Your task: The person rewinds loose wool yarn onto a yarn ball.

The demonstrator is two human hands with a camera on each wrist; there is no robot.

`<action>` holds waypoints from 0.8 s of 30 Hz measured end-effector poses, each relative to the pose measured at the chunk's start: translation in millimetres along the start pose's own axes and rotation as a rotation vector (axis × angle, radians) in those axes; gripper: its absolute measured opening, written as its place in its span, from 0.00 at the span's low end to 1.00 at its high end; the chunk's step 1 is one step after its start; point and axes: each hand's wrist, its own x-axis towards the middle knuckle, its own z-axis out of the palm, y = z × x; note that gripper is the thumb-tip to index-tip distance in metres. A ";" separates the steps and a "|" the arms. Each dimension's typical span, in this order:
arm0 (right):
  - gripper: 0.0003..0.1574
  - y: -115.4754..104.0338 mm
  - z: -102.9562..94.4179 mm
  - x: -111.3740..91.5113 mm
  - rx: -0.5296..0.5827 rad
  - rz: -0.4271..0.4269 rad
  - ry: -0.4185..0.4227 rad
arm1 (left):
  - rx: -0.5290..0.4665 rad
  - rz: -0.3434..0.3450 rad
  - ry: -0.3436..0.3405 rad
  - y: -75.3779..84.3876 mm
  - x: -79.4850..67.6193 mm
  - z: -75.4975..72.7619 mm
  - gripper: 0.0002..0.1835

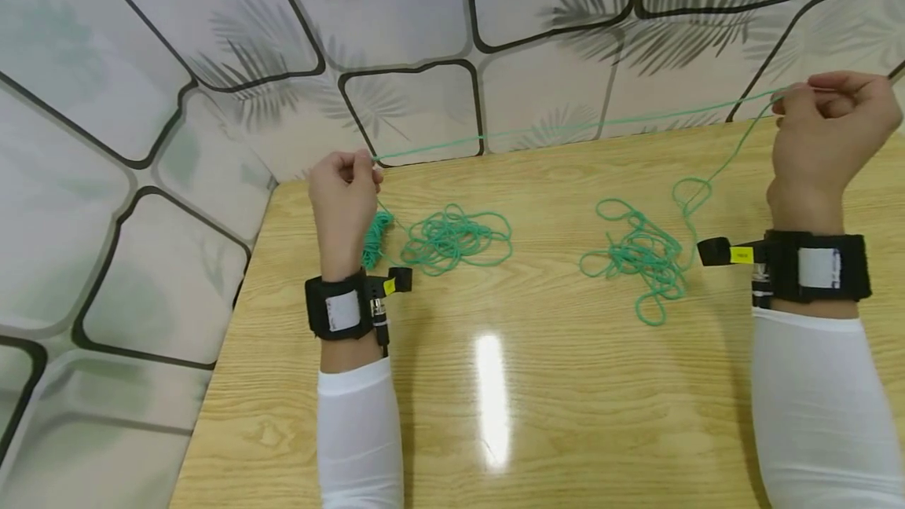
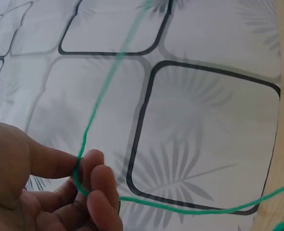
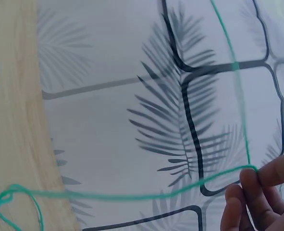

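Observation:
A thin green cord (image 1: 566,127) runs nearly straight between two raised hands above the table's back edge. My left hand (image 1: 344,206) pinches it between thumb and fingers; in the left wrist view the cord (image 2: 86,130) bends round the fingers. My right hand (image 1: 823,132) pinches the other end of the stretch, and the cord (image 3: 180,192) drops from those fingertips towards the table. Below the left hand lie a wound green bundle (image 1: 377,239), partly hidden by the wrist, and a loose tangle of cord (image 1: 456,239). Another loose tangle (image 1: 639,250) lies left of the right wrist.
The light wood table (image 1: 551,383) carries the cord piles and a bright light reflection. A wall covering with stone outlines and leaf prints (image 1: 417,112) rises behind the table and along its left side. Both wrists wear black straps with small cameras.

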 end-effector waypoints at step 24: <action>0.11 -60.4 31.9 -103.3 0.301 -0.130 -1.242 | -0.464 0.271 -0.711 79.3 -57.9 63.6 0.11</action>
